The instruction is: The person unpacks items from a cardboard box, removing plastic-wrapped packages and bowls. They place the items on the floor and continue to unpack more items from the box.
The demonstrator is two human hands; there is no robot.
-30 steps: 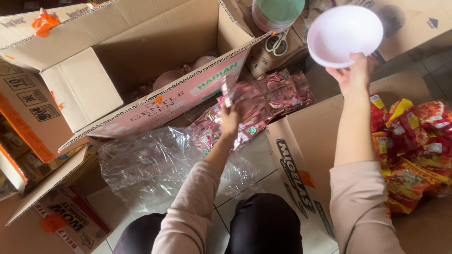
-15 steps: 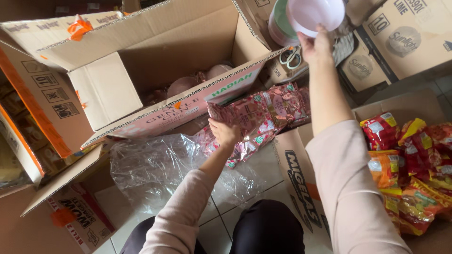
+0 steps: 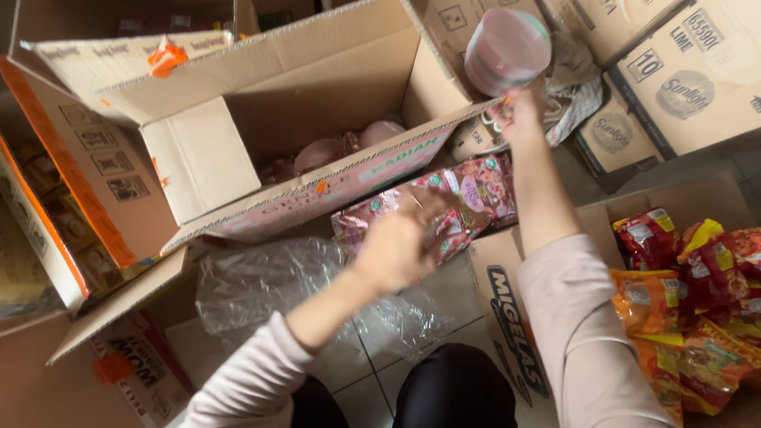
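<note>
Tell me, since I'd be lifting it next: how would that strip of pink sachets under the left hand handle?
The strip of pink sachets drapes over the carton edge, so it will probably flop and sag when lifted. The left hand rests on it alone, hinting it is light. Its glossy film may be slippery.

Shop stockroom: stacked cardboard cartons, bulk snack packets on tiled floor.

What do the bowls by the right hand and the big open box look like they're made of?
Bowls: probably plastic, smooth pale pink with one green rim showing, thin and stacked by the right hand. Box: corrugated cardboard, matte brown, fluted edges along its flaps.
</note>
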